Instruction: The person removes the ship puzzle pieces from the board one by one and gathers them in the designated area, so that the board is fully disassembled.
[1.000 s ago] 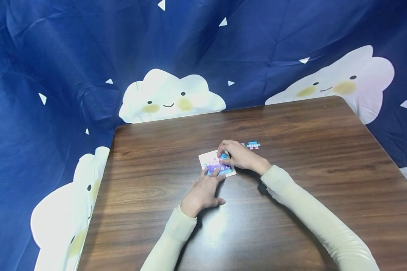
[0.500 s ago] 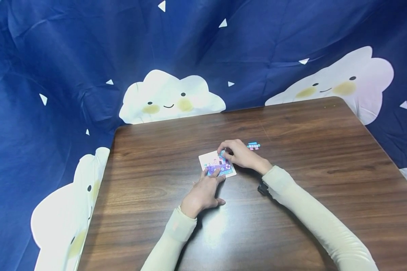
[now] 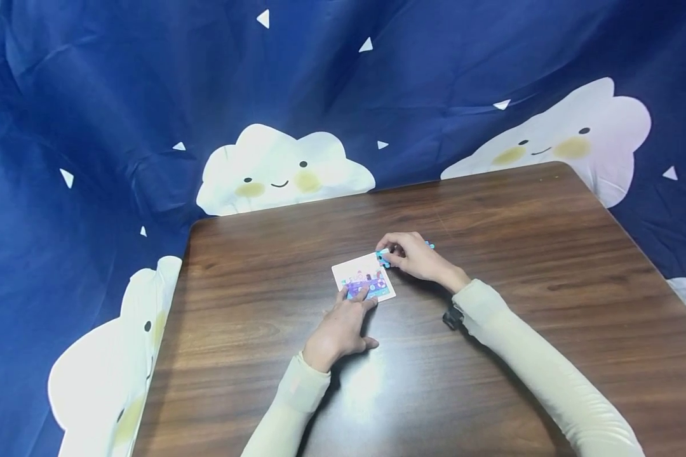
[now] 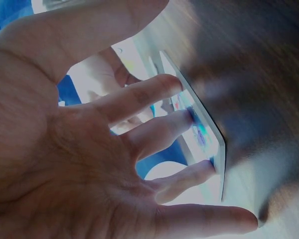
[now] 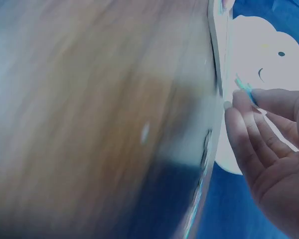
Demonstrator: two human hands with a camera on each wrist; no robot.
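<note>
A small square puzzle board (image 3: 345, 270), white along its top and printed purple and blue below, lies flat on the table. The straight, spread fingers of my left hand (image 3: 338, 331) rest on its near side; in the left wrist view several fingertips touch the board (image 4: 220, 149). My right hand (image 3: 416, 258) pinches a blue puzzle piece (image 3: 383, 258) between thumb and fingers at the board's far right corner. Seen from the right wrist, that puzzle piece (image 5: 247, 90) is nearly edge-on and held off the surface.
Another blue puzzle piece (image 3: 430, 244) lies on the wooden table (image 3: 251, 317) just behind my right hand, mostly hidden by it. A dark blue curtain with white clouds (image 3: 286, 168) hangs beyond the table's far edge.
My right hand has shifted right with the blue puzzle piece, from over the board's upper right part to its far right corner. The left hand stays on the board. The head view has shifted slightly.
</note>
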